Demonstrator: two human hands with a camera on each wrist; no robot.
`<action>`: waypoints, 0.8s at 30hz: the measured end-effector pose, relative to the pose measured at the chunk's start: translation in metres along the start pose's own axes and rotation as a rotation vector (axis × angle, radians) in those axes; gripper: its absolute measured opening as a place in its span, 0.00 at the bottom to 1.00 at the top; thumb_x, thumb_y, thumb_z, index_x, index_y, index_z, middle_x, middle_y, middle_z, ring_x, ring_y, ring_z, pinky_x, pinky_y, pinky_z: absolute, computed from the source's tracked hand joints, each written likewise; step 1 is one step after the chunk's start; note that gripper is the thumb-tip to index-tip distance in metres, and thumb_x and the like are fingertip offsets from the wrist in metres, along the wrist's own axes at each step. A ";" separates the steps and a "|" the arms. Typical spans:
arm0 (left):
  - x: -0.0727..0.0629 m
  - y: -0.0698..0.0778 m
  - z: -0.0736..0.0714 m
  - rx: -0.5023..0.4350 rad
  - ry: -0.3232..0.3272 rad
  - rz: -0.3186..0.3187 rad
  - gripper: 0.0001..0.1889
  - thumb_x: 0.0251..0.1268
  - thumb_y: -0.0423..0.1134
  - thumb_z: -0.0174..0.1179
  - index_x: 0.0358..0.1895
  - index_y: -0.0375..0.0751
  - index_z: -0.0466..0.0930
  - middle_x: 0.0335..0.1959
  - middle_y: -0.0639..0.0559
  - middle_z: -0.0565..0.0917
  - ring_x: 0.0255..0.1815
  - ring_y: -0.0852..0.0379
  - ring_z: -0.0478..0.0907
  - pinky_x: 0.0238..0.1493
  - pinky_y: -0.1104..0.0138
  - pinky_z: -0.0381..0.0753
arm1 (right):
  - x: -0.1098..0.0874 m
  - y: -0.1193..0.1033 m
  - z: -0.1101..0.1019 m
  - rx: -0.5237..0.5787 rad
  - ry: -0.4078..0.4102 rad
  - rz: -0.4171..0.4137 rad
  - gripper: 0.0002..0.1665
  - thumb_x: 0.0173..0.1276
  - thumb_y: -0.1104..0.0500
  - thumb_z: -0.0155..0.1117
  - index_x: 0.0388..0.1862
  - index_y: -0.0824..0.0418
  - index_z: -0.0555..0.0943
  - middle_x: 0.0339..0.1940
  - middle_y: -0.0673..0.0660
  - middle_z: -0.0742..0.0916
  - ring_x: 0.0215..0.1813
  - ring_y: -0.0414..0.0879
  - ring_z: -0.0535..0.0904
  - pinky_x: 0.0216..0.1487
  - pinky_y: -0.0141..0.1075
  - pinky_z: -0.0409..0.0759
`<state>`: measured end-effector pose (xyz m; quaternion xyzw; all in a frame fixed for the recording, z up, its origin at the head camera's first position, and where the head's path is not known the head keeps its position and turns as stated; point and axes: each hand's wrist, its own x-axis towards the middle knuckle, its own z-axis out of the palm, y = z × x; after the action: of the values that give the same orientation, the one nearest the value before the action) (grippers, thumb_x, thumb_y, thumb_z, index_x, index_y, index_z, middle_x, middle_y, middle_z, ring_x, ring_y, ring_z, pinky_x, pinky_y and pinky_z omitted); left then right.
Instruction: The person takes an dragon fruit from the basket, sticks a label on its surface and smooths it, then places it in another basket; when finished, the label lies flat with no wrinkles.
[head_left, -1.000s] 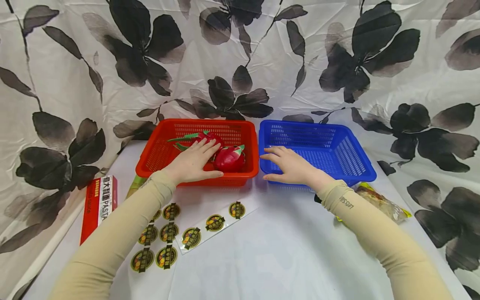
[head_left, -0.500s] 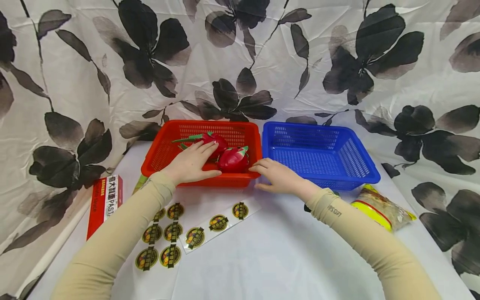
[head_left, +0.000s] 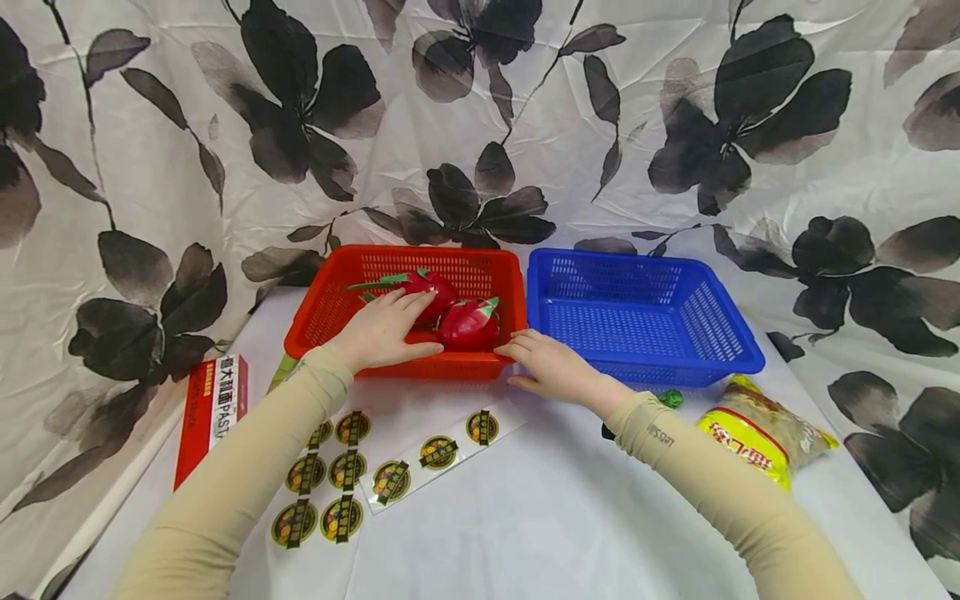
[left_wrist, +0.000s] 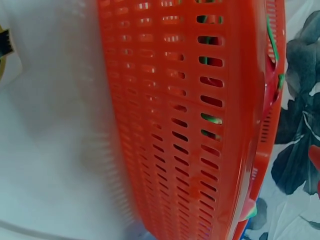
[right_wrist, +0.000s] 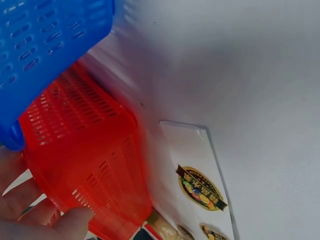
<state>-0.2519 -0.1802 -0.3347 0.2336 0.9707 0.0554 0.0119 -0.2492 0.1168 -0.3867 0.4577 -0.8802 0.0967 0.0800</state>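
While red basket (head_left: 427, 369) lies long axis left-right, left hand (head_left: 378, 337) spread, right hand (head_left: 551, 367) relaxed

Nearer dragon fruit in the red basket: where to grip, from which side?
Probably round the middle of the nearer dragon fruit, from above: it sits inside the red basket, whose walls hinder side approaches, and its green end points away, rightward.

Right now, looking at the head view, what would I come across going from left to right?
Pasta box, red basket, blue basket, yellow-and-clear bag.
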 end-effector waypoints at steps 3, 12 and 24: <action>0.004 0.001 0.001 0.001 -0.001 -0.009 0.47 0.73 0.60 0.60 0.83 0.32 0.59 0.81 0.32 0.67 0.82 0.26 0.62 0.83 0.38 0.61 | -0.001 0.000 0.001 -0.001 0.018 -0.002 0.25 0.71 0.60 0.75 0.63 0.68 0.83 0.55 0.61 0.89 0.64 0.57 0.82 0.71 0.49 0.81; 0.027 0.010 -0.001 0.030 -0.038 -0.037 0.47 0.74 0.61 0.60 0.83 0.30 0.57 0.82 0.31 0.65 0.82 0.28 0.62 0.84 0.40 0.61 | -0.004 -0.001 0.006 0.016 0.037 0.017 0.25 0.70 0.62 0.74 0.65 0.67 0.82 0.59 0.63 0.88 0.66 0.58 0.82 0.72 0.50 0.81; 0.051 0.022 0.009 -0.026 -0.106 -0.095 0.46 0.74 0.60 0.59 0.83 0.32 0.57 0.82 0.31 0.65 0.82 0.30 0.63 0.82 0.41 0.66 | -0.005 0.000 0.011 0.004 0.077 0.020 0.25 0.69 0.63 0.75 0.63 0.67 0.82 0.57 0.62 0.88 0.65 0.58 0.82 0.71 0.49 0.82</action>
<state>-0.2869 -0.1368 -0.3407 0.1895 0.9779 0.0550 0.0692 -0.2468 0.1176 -0.3983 0.4449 -0.8808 0.1169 0.1119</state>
